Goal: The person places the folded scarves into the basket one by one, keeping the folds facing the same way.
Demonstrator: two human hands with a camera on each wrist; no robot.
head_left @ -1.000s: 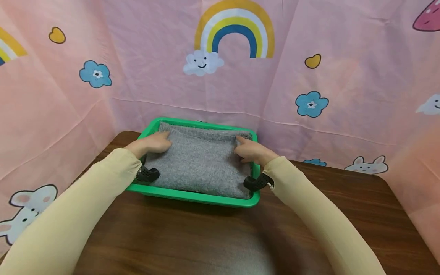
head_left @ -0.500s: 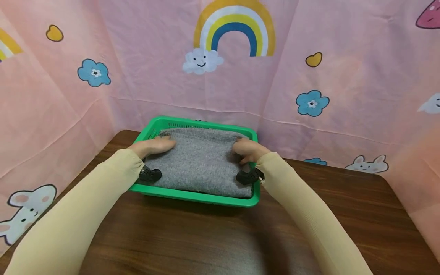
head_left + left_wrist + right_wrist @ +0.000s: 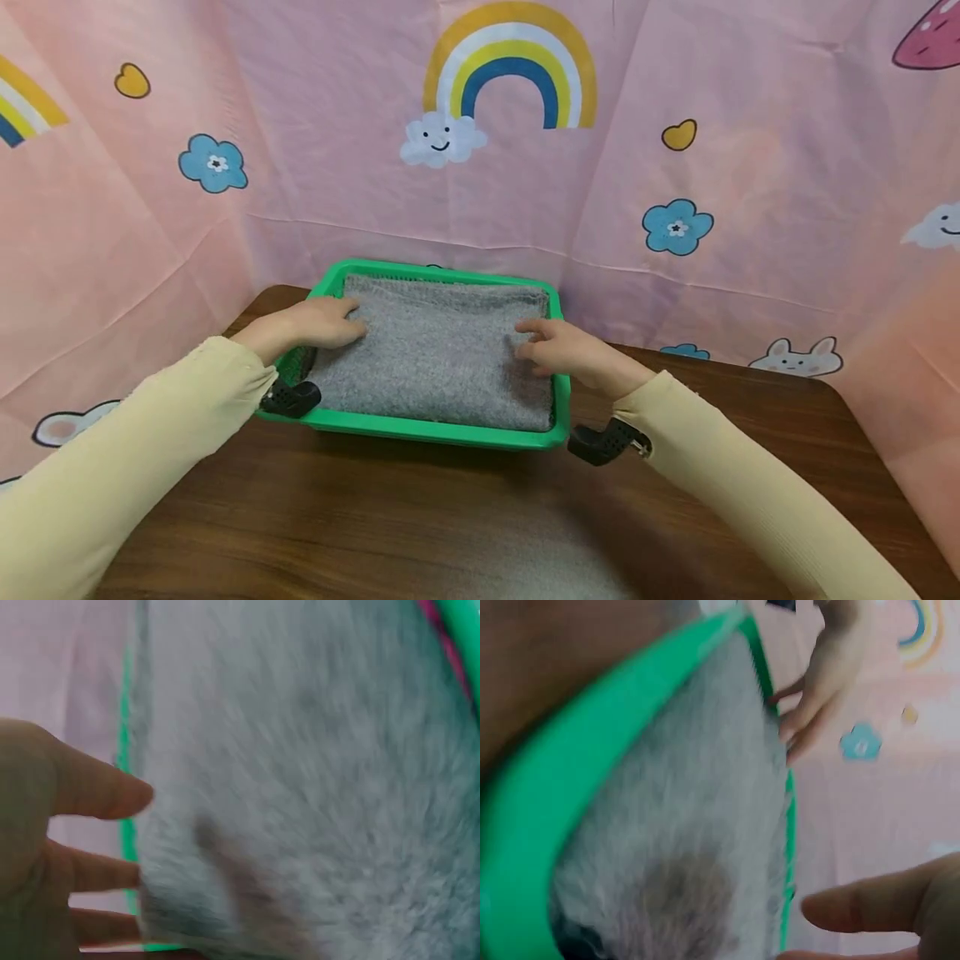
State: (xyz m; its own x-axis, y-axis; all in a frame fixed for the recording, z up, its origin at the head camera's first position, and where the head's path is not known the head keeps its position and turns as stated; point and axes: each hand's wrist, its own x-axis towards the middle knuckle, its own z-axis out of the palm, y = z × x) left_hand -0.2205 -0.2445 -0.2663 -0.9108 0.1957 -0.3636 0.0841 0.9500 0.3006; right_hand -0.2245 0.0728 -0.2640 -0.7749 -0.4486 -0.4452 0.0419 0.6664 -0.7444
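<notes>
A folded grey knit cloth [image 3: 435, 358], fuzzy on top, lies flat in a green plastic basket [image 3: 420, 427]. At the basket's left side my left hand [image 3: 324, 323] hovers over the cloth's left edge, fingers spread and gripping nothing. My right hand [image 3: 558, 348] is over the right rim, fingers loosely extended toward the cloth's right edge. In the left wrist view, the left hand's thumb and fingers [image 3: 105, 874] stand apart beside the cloth [image 3: 315, 765]. The right wrist view has the right hand's thumb [image 3: 862, 904] extended, with the left hand [image 3: 821, 694] at the far end.
The basket stands on a dark brown wooden table [image 3: 420, 517], near its back edge. A pink printed curtain [image 3: 337, 183] hangs close behind and along both sides. Black wrist devices [image 3: 291, 398] protrude below the sleeves.
Both hands have let go of the cloth's far part and moved apart, left hand leftward, right hand rightward. The cloth's far edge now lies flatter and nearer the basket's back wall than half a second ago.
</notes>
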